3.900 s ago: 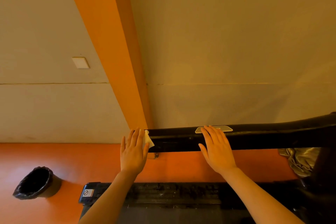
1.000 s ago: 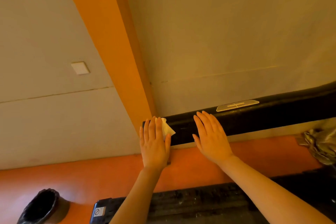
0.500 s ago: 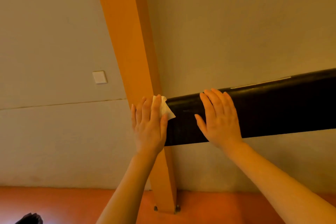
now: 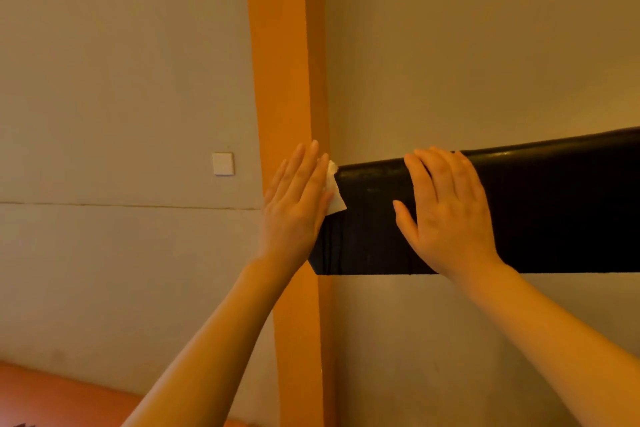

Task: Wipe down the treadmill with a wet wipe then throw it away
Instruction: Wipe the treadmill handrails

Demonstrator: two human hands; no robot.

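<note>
The treadmill's black padded bar (image 4: 554, 208) runs from the middle of the view to the right edge. My left hand (image 4: 296, 204) lies flat with straight fingers over the bar's left end and presses a white wet wipe (image 4: 336, 196) against it; only a corner of the wipe shows past my fingers. My right hand (image 4: 446, 215) rests flat and open on the bar a little to the right. The rest of the treadmill is out of view.
An orange pillar (image 4: 284, 80) stands right behind the bar's left end. Beige walls fill the background, with a white switch plate (image 4: 223, 164) on the left wall. A strip of orange floor (image 4: 52, 395) shows at the bottom left.
The view has tilted upward, so the treadmill deck and the black bin have dropped out of sight. Both hands stay flat on the bar's left end, with the wipe still under the left one.
</note>
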